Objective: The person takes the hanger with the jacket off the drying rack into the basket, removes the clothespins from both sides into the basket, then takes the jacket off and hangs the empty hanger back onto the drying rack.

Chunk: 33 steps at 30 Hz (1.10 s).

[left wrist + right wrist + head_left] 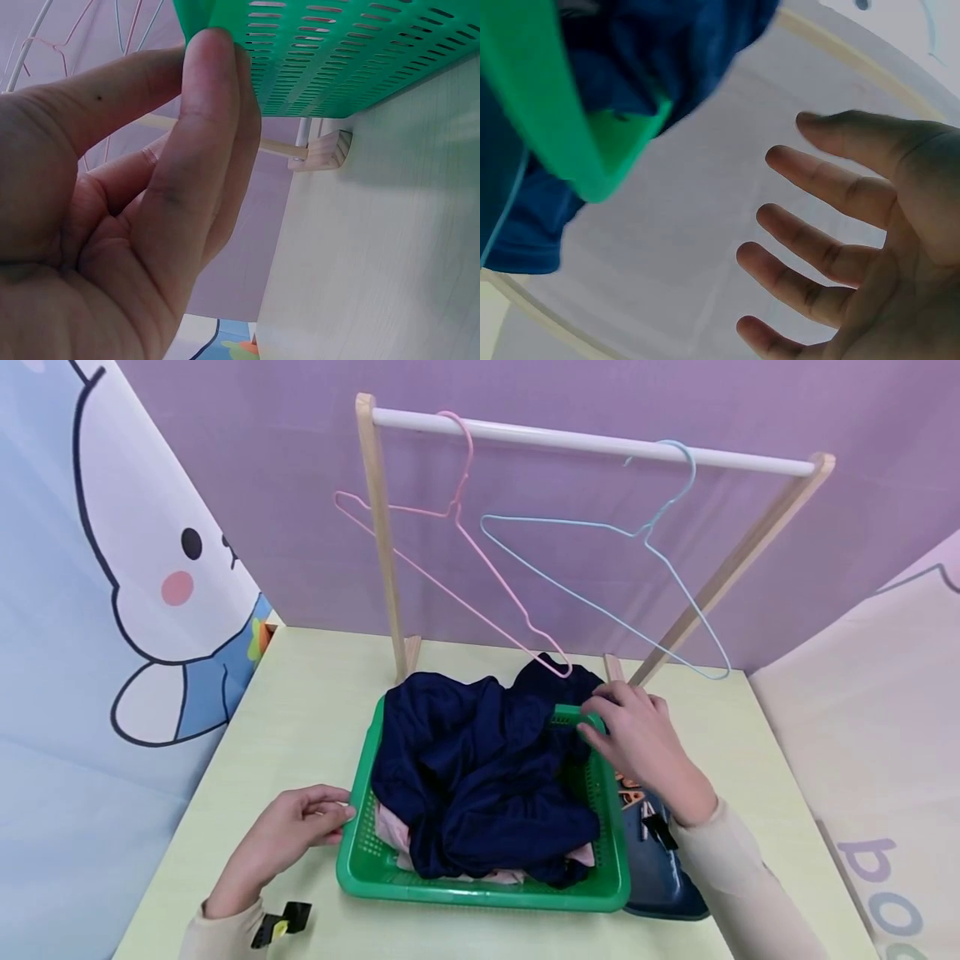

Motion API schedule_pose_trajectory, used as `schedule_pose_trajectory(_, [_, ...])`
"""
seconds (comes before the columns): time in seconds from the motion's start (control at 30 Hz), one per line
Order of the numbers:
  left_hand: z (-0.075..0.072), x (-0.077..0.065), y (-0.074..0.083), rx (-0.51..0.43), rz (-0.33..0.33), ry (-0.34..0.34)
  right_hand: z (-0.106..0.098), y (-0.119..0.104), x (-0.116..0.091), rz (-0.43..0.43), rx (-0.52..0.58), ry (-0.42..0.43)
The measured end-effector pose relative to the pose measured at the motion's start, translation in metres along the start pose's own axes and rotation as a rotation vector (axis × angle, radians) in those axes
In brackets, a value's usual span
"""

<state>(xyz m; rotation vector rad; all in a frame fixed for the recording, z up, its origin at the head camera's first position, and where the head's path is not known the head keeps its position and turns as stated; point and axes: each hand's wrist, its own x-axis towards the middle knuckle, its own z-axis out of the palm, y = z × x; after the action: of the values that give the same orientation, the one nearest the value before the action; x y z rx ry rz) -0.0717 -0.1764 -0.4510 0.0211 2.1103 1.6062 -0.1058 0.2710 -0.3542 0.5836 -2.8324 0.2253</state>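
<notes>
A green plastic basket (487, 897) stands on the table, heaped with a dark navy garment (480, 777). Part of that garment hangs over the far right rim, and pale pink cloth (392, 829) peeks out underneath. My left hand (288, 835) pinches the basket's left rim between thumb and fingers; the left wrist view shows this grip on the slotted green wall (322, 67). Over the far right corner hovers my right hand (645, 743). In the right wrist view its fingers (810, 251) are spread, apart from the basket and holding nothing.
Behind the basket stands a wooden rack with a white rail (555, 437), from which a pink hanger (457, 510) and a light blue hanger (648, 531) hang bare. A dark tray (660, 881) with orange and white clips lies at the right, partly under my right forearm.
</notes>
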Motion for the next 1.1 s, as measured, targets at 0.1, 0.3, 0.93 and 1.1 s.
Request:
schedule_pose_trajectory(0.1, [-0.001, -0.001, 0.0, -0.012, 0.001, -0.006, 0.012, 0.005, 0.02, 0.048, -0.02, -0.137])
schedule_pose_trajectory(0.3, [0.0, 0.0, -0.002, -0.031, 0.002, -0.022, 0.04, 0.007, 0.058, 0.05, -0.065, -0.296])
schedule_pose_trajectory(0.93, [-0.002, 0.0, -0.002, -0.017, 0.023, -0.048, 0.057, 0.001, 0.068, -0.138, -0.054, -0.086])
schedule_pose_trajectory(1.1, [-0.004, 0.001, -0.002, -0.001, 0.023, -0.058, 0.048, -0.002, 0.059, -0.119, -0.034, -0.031])
